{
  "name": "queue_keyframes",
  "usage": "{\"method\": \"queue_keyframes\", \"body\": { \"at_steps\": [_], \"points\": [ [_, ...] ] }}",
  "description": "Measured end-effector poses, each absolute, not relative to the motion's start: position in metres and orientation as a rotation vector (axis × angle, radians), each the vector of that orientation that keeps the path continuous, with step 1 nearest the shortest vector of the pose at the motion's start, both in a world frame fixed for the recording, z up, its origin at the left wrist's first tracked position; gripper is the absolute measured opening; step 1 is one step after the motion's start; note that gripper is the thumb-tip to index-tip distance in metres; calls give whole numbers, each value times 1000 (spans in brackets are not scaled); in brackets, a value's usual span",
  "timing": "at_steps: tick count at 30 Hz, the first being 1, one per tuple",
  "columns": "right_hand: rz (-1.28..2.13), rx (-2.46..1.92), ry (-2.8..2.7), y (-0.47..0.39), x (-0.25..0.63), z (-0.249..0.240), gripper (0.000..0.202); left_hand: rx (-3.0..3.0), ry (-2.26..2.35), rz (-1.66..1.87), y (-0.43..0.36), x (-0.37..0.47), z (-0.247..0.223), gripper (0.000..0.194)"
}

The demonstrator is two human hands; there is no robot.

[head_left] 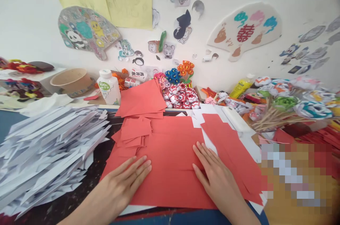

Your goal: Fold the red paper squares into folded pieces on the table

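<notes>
A large sheet of red paper (170,150) lies in front of me, with creases or edges running across it. On its left part my left hand (124,182) rests flat, fingers stretched out. My right hand (215,172) lies on the right part, fingers extended and thumb a little apart. Neither hand grips anything. Small red paper pieces (135,131) are piled at the sheet's upper left. Longer red strips (233,150) lie to the right over white paper. Behind, more red sheets (143,99) are stacked at an angle.
A big heap of folded white paper strips (53,147) fills the left. Along the wall stand a white bottle (109,88), a round tub (71,81), red-and-white paper flowers (182,95) and a yellow bottle (241,86). Paper flowers on sticks (287,104) lie at right.
</notes>
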State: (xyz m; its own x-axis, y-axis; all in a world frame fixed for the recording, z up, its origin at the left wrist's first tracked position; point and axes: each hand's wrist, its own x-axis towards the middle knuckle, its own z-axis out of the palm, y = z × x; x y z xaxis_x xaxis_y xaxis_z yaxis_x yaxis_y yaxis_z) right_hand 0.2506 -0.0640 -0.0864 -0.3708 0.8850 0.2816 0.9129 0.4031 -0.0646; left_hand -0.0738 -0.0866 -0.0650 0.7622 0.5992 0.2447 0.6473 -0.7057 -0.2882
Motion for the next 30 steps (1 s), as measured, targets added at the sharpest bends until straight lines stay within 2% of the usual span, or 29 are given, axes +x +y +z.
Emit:
{"method": "queue_keyframes", "body": {
  "at_steps": [4,10,16,20,30],
  "points": [
    [-136,-1600,-2402,-65,249,-85,51,-2528,-1066,-239,-98,-82,-61,40],
    [-88,-1617,-2391,-66,245,-80,47,-2469,-1086,-365,-108,-59,-55,37],
    [-136,-1626,-2403,-67,244,-79,47,-2741,-1014,-233,-84,-17,-53,47],
    [-142,-1626,-2397,-67,242,-78,46,-2837,-1072,-256,-52,1,-53,46],
    [-163,-1667,-2461,-61,237,-65,43,-3016,-1055,-290,-12,5,-75,53]
  ]
}}
